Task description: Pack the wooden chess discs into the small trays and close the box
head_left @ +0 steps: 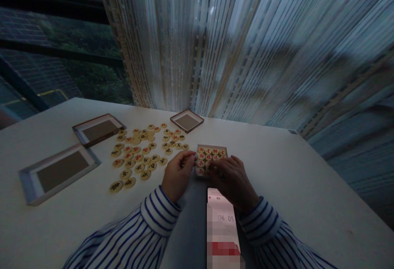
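Note:
A small open box (pixel 211 146) stands on the table, holding rows of round Chinese chess pieces (pixel 208 151) with red characters. My left hand (pixel 177 174) is closed beside it, thumb and index finger pinching at its left wall. Over the box's lower right part bends my right hand (pixel 232 181), its fingers closed on a Chinese chess piece that they mostly hide. To the left, many loose Chinese chess pieces (pixel 137 150) lie scattered, some red-lettered and some black-lettered, a few without visible characters.
A phone (pixel 221 228) showing 06:05 lies between my forearms. Two shallow open trays (pixel 89 154) (pixel 113 117) rest at the left of the white table (pixel 277 170), and a smaller tray (pixel 197 120) at the back. A striped string curtain (pixel 184 47) hangs behind the table, beside a window.

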`<state>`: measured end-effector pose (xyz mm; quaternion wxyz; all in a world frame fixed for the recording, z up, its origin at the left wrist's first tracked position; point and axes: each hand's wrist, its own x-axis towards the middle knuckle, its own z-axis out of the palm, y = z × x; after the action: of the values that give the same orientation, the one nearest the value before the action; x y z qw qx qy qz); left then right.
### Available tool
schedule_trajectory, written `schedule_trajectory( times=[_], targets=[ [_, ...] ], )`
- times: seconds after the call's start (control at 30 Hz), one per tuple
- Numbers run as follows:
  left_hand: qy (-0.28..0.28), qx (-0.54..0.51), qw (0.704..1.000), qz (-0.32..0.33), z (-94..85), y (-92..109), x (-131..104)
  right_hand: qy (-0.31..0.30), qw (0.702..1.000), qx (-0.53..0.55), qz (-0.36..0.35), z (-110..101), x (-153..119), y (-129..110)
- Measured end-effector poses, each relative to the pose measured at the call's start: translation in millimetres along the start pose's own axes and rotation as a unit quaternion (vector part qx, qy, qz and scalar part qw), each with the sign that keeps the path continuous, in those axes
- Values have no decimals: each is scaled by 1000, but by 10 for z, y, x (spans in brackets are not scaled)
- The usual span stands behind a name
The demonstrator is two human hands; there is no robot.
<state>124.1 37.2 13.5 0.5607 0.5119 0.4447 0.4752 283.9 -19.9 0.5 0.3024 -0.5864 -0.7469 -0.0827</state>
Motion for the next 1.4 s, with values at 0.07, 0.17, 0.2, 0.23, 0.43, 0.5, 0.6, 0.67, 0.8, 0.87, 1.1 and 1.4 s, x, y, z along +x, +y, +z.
schedule_trajectory(
  times=[0.07, 0.17, 0.2, 0.23, 0.43, 0.5, 0.6, 0.67, 0.8, 0.87, 1.1, 1.4],
  targets=[
    [1, 6, 1000, 2, 0, 0, -1, -3, 1000, -1, 4, 2, -5, -2],
    [-1, 17, 1000, 12, 0, -3, -1, -9, 1000, -3, 7, 5, -10, -2],
    [-2, 18, 1000, 15, 0, -4, -1, -11, 1000, -5, 7, 5, -10, -2],
    [-2, 19, 1000, 16, -1, -5, -1, -13, 1000, -6, 6, 3, -9, -4],
    [-5, 26, 1000, 16, -2, -13, 2, -20, 1000, -6, 7, -14, -3, -27],
    [-3, 28, 999, 19, -1, -15, 4, -22, 1000, -8, 8, -19, -1, -33],
    [-4, 26, 1000, 18, 3, -11, 2, -26, 1000, -8, 13, -22, -1, -34],
    [-5, 24, 1000, 14, 4, -5, 0, -30, 999, -7, 14, -21, -4, -28],
    [-2, 27, 1000, 11, -1, -5, -4, -33, 999, -8, 5, -12, -13, -7],
    [-3, 29, 999, 13, -4, -13, -2, -34, 999, -7, 2, -10, -16, 0],
    [-12, 33, 999, 19, -10, -37, 7, -48, 999, -6, 8, -27, -13, -14],
    [-7, 31, 999, 12, -9, -42, 6, -44, 999, -4, 7, -24, -18, -8]
  ],
)
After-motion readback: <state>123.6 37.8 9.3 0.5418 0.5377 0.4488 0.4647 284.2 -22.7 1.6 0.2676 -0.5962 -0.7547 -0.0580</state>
